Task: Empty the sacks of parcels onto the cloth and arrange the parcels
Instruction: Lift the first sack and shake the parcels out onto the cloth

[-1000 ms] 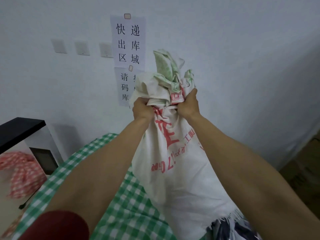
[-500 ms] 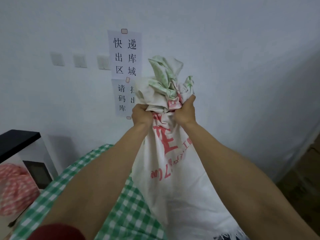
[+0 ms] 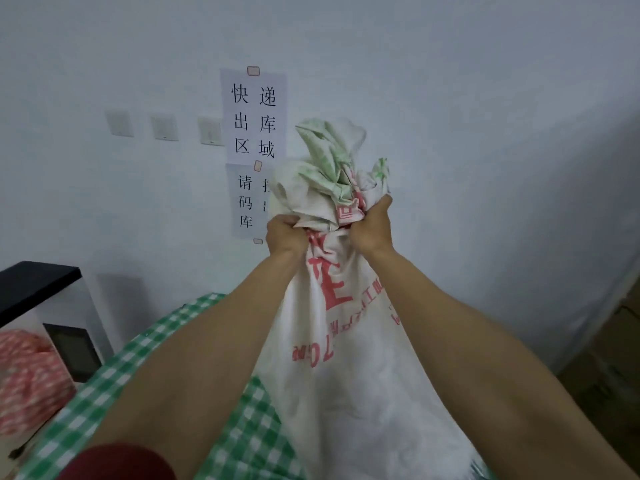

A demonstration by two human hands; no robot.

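Both hands hold one white sack point(image 3: 349, 393) up in front of the wall. The left hand point(image 3: 285, 233) and the right hand point(image 3: 372, 226) are clenched tight on its bunched upper end, knuckles toward the camera, side by side with a strip of red-printed fabric between them. The fingers curl out of sight into the gathered cloth, so the crumpled end with green print rises above the fists while the body of the sack hangs below them, between the forearms. Under it, near and to the left, lies the green checked cloth point(image 3: 131, 375). On the far wall are paper signs point(image 3: 254, 116) with Chinese characters. At far left, a red checked cloth point(image 3: 27, 382) sits bunched.
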